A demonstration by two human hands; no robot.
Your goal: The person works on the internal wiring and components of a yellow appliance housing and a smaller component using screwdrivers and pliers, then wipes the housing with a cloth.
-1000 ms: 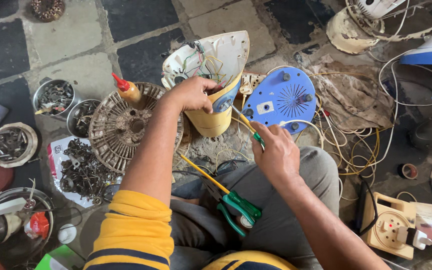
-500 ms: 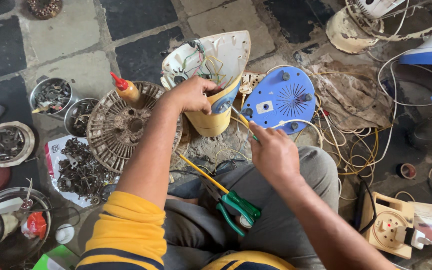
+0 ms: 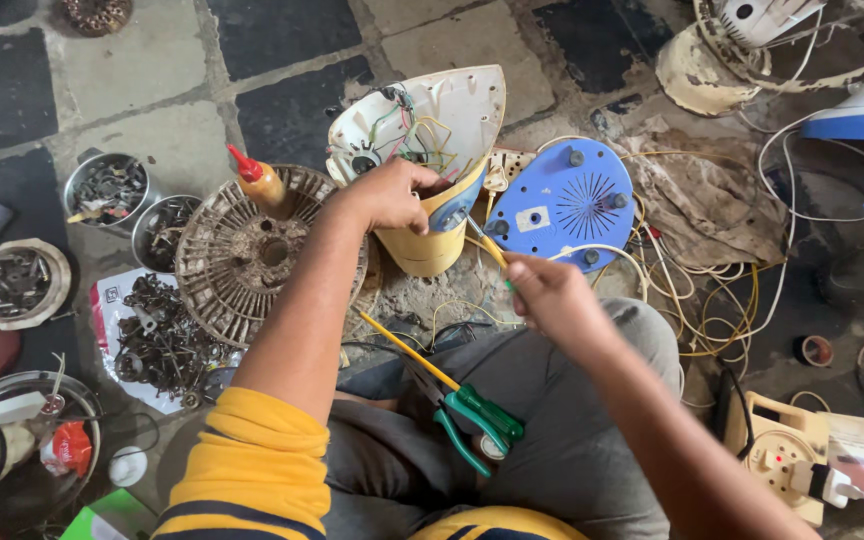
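Note:
My left hand grips the edge of an opened cream and yellow fan housing with coloured wires showing inside. My right hand holds a thin yellow-handled tool whose tip points into the housing just below my left hand. Green-handled pliers and a long yellow-shafted screwdriver lie on my lap. A blue round fan base plate lies right of the housing.
A rusty round motor grille with an orange squeeze bottle sits at left. Metal bowls of screws and scrap parts lie farther left. Tangled white and yellow wires, a dirty cloth, and a cream socket box lie at right.
My right hand has moved slightly left and up with the tool toward the housing. My left hand keeps its hold on the housing.

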